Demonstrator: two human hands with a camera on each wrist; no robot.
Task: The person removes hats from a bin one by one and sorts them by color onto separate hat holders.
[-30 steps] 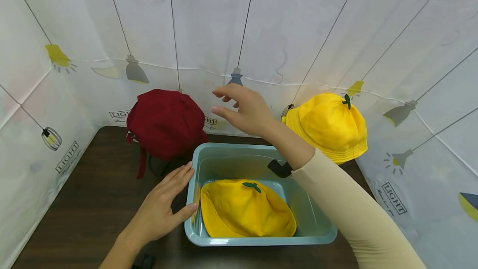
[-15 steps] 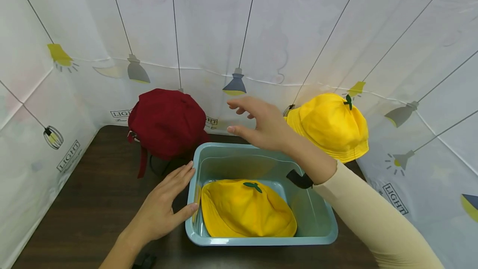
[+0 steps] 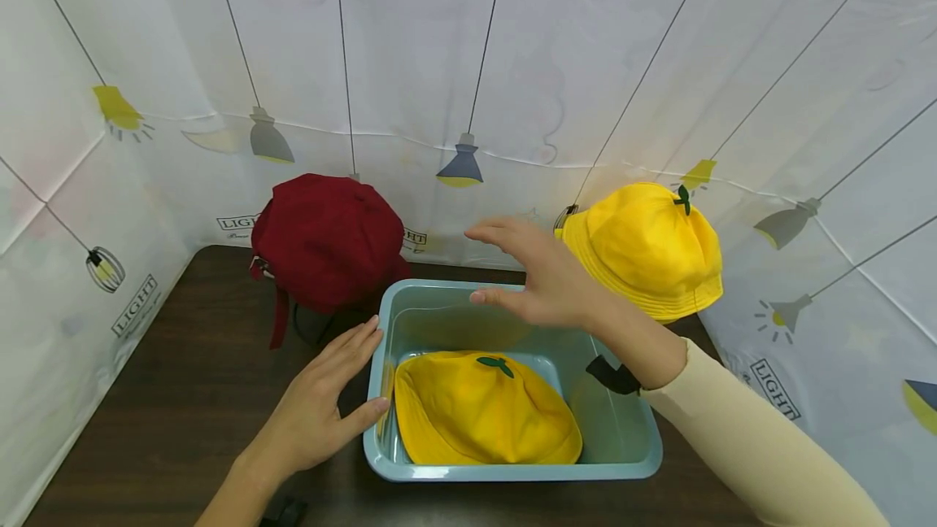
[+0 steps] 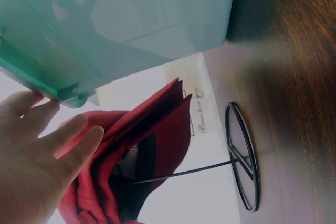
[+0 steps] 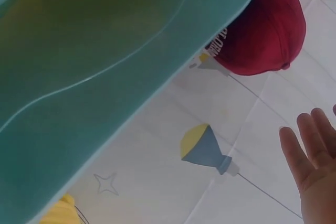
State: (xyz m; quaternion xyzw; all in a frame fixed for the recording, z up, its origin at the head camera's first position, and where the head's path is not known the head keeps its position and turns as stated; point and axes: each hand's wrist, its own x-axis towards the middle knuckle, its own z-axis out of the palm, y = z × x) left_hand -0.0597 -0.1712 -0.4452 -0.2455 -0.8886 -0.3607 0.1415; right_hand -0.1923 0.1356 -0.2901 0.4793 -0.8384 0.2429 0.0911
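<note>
My left hand [image 3: 322,397] rests its straight fingers against the left rim of a light blue plastic bin [image 3: 512,472]. A yellow bucket hat [image 3: 483,417] with a green leaf tab lies inside the bin, its brim toward the left and front. My right hand [image 3: 545,275] hovers over the bin's back rim, fingers spread loosely and holding nothing. Behind it to the right is another yellow hat [image 3: 647,246], also with a leaf tab. At the back left is a dark red cap [image 3: 329,238], with white lettering visible in the right wrist view.
In the left wrist view the red cap sits on a black wire stand [image 4: 184,172] with a ring base. A dark wooden table [image 3: 183,397] carries everything. White sheeting [image 3: 410,47] printed with lamps encloses the back and sides.
My right hand has drawn back to the right and down, from above the bin's back to over its rim. The left hand, bin and hats keep their places.
</note>
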